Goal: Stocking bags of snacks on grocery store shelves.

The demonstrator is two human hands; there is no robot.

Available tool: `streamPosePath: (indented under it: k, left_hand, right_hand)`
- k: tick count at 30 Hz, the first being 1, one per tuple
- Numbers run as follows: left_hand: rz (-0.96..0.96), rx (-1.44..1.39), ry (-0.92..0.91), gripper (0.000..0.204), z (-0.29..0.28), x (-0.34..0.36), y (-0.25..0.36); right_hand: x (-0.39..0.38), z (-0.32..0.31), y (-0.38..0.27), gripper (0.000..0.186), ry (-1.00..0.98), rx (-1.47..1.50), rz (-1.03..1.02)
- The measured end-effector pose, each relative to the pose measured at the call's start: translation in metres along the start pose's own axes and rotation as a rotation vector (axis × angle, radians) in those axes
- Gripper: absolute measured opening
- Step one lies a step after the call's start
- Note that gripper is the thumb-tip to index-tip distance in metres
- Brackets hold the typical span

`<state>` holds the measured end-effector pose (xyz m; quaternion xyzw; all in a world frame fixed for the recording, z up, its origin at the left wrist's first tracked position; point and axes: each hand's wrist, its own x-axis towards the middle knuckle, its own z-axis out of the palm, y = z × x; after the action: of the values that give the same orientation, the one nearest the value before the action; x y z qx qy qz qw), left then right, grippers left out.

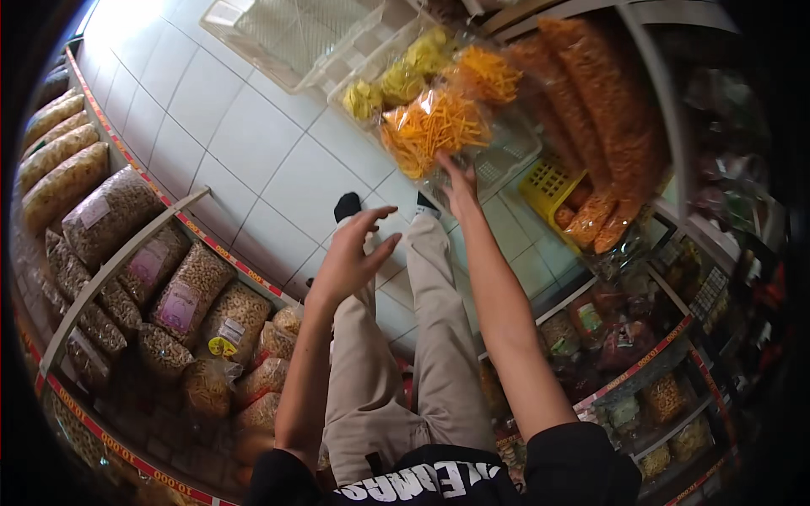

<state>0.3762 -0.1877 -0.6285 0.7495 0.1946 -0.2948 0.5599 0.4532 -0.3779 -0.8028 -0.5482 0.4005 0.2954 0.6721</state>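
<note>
My right hand [460, 187] reaches forward to a clear plastic bag of orange stick snacks [432, 128] and grips its near edge; part of the fingers is hidden by the bag. That bag lies at the near end of a white plastic crate [521, 156]. Behind it in the crate are another bag of orange sticks [488, 74] and several bags of yellow-green snacks [400, 82]. My left hand [354, 253] hovers above my knee, its fingers curved and apart, holding nothing.
A second white crate [295, 80] sits beyond on the tiled floor [261, 139]. Long bags of orange snacks [603, 105] and a yellow basket [544, 190] stand at the right. Shelves hold packed bags of nuts [192, 287] at the left and more packets [620, 337] at the lower right.
</note>
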Motion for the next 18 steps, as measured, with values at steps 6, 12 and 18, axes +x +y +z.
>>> streamPosePath:
  k: [6, 12, 18]
  left_hand:
    - [-0.125, -0.065, -0.011, 0.04, -0.017, 0.012, -0.035]
    - [-0.153, -0.175, 0.11, 0.05, -0.029, 0.01, -0.044]
    - [-0.181, -0.57, -0.231, 0.085, -0.022, 0.019, -0.063]
  right_hand:
    - [0.025, 0.024, 0.002, 0.077, 0.04, 0.08, -0.152]
    - [-0.037, 0.0, -0.013, 0.063, -0.346, -0.084, -0.111]
    - [-0.1, -0.015, -0.017, 0.063, -0.694, -0.326, 0.156]
